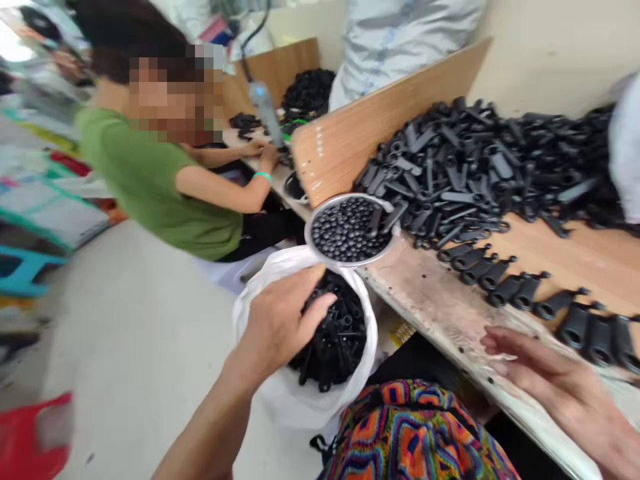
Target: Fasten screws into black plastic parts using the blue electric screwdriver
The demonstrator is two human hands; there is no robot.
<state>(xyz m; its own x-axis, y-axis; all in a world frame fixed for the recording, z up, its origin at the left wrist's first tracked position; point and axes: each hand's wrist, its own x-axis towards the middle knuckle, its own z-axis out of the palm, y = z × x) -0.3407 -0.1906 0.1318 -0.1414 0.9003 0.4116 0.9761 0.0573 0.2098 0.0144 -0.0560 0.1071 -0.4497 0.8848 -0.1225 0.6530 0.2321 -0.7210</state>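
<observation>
Black plastic parts [345, 327] fill a white sack [300, 407] beside the worktop's [415, 277] front edge. The left hand [283, 317] hangs over them, thumb and fingers apart. The right hand [550, 377] is at the front edge, fingers loosely bent; whether it grips anything cannot be told. Near it lies a row of black handles [575, 325], with a heap of handles [450, 167] behind. A metal bowl [309, 235] of black balls [337, 230] overlaps the front edge by the sack. Beyond sits a green-shirted co-worker [150, 183].

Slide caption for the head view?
Left hand over a white bag of black parts; right hand beside a row of black handle-like pieces on the bench.
</observation>
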